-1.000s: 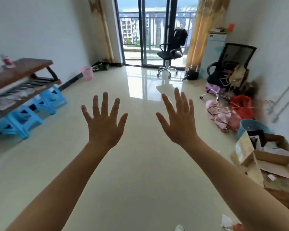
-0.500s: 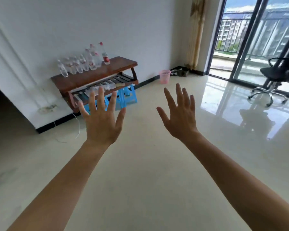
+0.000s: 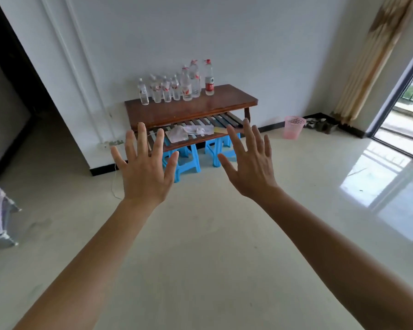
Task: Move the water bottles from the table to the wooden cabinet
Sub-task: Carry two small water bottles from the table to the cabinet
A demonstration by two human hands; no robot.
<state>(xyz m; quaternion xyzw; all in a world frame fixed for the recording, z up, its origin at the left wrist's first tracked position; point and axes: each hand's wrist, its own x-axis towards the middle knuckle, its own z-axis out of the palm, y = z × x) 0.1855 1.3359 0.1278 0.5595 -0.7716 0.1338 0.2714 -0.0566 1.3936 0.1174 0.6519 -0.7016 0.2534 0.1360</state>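
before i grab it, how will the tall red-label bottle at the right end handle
The tall bottle is narrow and upright on the table, so a push near its top would probably tip it. It looks like thin clear plastic, so it likely flexes rather than breaks. Its fill level is not clear, so weight is uncertain.

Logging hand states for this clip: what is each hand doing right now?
Left hand: open, fingers spread, holding nothing.
Right hand: open, fingers spread, holding nothing.

Left hand [image 3: 144, 176] and right hand [image 3: 252, 170] raised, fingers spread.
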